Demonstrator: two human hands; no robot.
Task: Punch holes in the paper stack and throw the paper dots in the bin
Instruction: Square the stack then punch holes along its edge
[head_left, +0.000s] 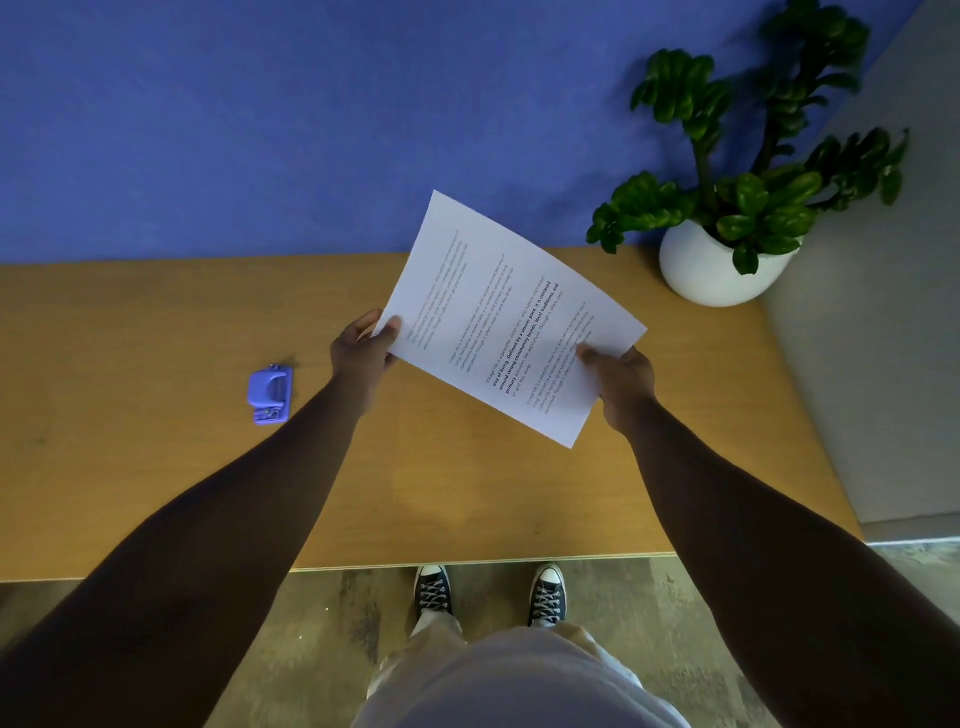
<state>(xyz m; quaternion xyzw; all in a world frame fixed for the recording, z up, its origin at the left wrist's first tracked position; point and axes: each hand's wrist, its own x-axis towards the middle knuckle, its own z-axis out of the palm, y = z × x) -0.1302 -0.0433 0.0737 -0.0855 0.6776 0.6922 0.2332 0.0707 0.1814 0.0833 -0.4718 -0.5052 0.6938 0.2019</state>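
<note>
A white paper stack (498, 312) with printed text is held tilted above the wooden table (156, 467). My left hand (363, 353) grips its left corner, thumb on top. My right hand (618, 384) grips its lower right edge. A small blue hole punch (270, 388) lies on the table to the left of my left hand, apart from it. No bin is in view.
A green plant in a white pot (717, 270) stands at the table's back right corner. A blue wall (311, 130) runs behind the table. A grey panel (872, 338) borders the right side. My shoes (488, 592) stand at the table's front edge.
</note>
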